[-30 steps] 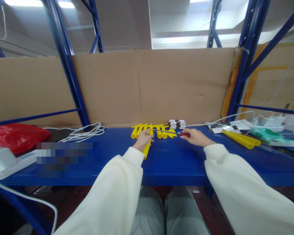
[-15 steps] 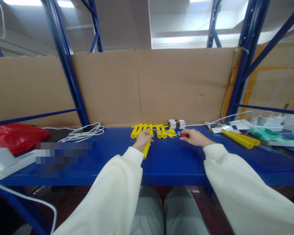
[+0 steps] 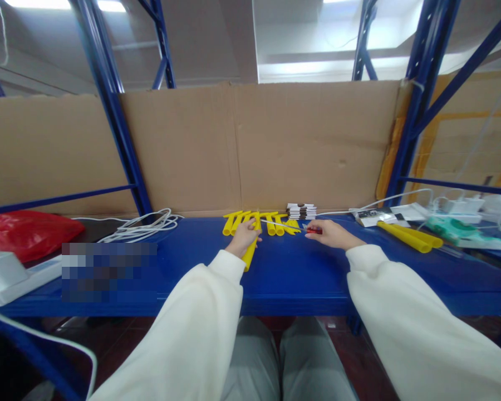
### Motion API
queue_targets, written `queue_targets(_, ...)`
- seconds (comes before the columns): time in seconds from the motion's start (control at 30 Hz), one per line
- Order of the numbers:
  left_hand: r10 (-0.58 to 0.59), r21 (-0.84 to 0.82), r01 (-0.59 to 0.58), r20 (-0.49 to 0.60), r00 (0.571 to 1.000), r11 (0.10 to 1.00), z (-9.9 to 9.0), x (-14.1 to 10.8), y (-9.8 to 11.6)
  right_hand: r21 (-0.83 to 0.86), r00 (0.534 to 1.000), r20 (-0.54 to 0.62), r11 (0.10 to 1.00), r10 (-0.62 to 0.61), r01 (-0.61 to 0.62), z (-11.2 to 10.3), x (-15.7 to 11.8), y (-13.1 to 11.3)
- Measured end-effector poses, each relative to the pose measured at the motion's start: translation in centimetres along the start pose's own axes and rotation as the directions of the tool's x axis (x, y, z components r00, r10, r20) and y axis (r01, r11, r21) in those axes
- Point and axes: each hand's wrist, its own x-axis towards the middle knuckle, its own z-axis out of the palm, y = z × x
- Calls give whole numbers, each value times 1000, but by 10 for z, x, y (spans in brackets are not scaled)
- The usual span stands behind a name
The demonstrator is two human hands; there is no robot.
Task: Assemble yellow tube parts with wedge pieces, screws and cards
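Note:
My left hand (image 3: 242, 238) is closed around a yellow tapered tube (image 3: 250, 258), its wide end pointing toward me. In my right hand (image 3: 329, 234) is the red handle of a screwdriver (image 3: 314, 230); its long thin shaft runs left to the upper part of the held tube. Whether the tip touches a screw there is too small to tell. Several similar yellow tubes (image 3: 227, 225) lie in a row behind and beside my left hand. Small yellow pieces (image 3: 293, 226) are piled between my hands, near the shaft.
Behind the pile sits a stack of small white-and-dark pieces (image 3: 301, 211). Two longer yellow cones (image 3: 409, 236) lie to the right, by a green-and-white item (image 3: 459, 231). Coiled white cable (image 3: 150, 224) and a red bag (image 3: 29, 234) are at left. Cardboard (image 3: 275, 145) closes off the back.
Almost nothing differs. My right hand and the screwdriver handle have shifted very slightly left; my left hand and the tube stay in place.

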Motion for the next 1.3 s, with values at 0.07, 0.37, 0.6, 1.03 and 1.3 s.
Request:
queue_targets(0.07,6,0,-6,-2,1000,1000,0,0,0,8,1000,0,1000,-4,4,0,0,0)
queue_targets(0.37,7,-14,-7,8,1000,1000,0,-1,1,43,998,-28,998,53,-52,5,2,4)
queue_targets(0.6,2,-10,-2,7,1000,1000,0,-1,1,-55,1000,-3,998,30,-30,-1,0,-2)
queue_targets(1.03,8,-18,-8,12,1000,1000,0,1,-1,-11,998,-42,999,47,-47,4,1,2)
queue_targets(1.3,32,42,-31,-16,999,999,1,5,-5,2,998,51,999,48,-49,5,3,-6)
